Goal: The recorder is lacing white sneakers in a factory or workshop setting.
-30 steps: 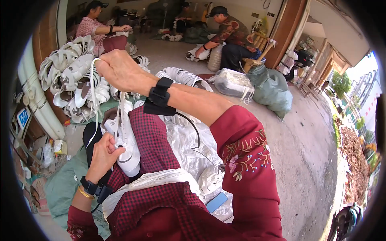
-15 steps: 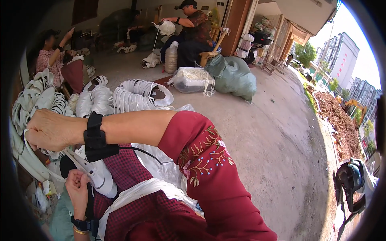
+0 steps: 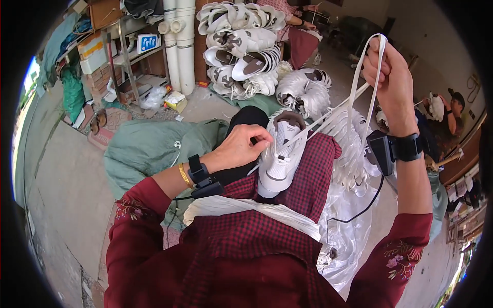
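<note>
A white sneaker [image 3: 280,167] with a brown lining rests on my lap, its toe toward me, with white lace threaded through part of its front. My right hand [image 3: 393,84] is raised to the right, closed on the white shoelace [image 3: 354,95]. The lace hangs in a long loop from my fingers, and strands stretch from there to the sneaker. My left hand [image 3: 241,146] is at the sneaker's left edge, thumb and forefinger pinched together; whatever they hold is hidden. A rounded black thing [image 3: 249,117] lies just beyond that hand.
A bundle of white laces [image 3: 251,208] lies across my lap. Stacked white shoes [image 3: 241,43] stand ahead, more shoes [image 3: 349,138] to the right. Green sacks [image 3: 149,151] lie on the left, near a metal shelf [image 3: 126,56] and white pipes [image 3: 179,46]. Co-workers [image 3: 454,110] sit farther back.
The view has swung left, away from the street, bringing the shelf and pipes in. My right hand now shows raised right of the sneaker, the lace stretched from it. My left hand remains beside the sneaker.
</note>
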A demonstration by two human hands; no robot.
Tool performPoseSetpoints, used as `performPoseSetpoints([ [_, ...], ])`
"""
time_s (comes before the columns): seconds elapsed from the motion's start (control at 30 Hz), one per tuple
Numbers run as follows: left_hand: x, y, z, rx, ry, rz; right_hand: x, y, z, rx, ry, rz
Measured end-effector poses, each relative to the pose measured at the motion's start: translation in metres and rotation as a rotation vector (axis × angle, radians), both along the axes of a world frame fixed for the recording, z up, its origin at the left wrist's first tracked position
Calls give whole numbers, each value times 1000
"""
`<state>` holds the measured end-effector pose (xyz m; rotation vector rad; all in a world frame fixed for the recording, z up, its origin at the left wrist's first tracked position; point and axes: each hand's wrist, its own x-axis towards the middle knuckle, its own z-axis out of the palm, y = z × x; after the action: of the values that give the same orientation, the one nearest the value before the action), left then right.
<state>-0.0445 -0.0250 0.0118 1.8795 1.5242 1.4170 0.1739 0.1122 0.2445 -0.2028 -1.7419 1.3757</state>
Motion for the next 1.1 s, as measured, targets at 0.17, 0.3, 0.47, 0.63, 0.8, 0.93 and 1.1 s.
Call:
performPoseSetpoints([
  [0.17, -10, 4, 0, -142, -92, 14, 1, 10, -1, -3, -4, 35],
  [0.3, -12, 6, -4, -86, -56, 11, -1, 8, 1, -14, -22, -33],
  [0.47, -12, 2, -5, -174, -77, 20, -7, 1, 2, 17, -28, 15],
  [0.63, -3, -6, 1, -231, -66, 0, -11, -2, 3, 18, -46, 35],
  [0.8, 19, -7, 10, -193, -36, -170, -17, -15, 8, -135, -13, 141],
  [0.93, 31, 10, 20, -129, 5, -160, -21, -34, 8, -124, -4, 153],
  [1.1, 34, 32, 16, 159, 421, -150, -27, -49, 8, -79, -112, 156],
])
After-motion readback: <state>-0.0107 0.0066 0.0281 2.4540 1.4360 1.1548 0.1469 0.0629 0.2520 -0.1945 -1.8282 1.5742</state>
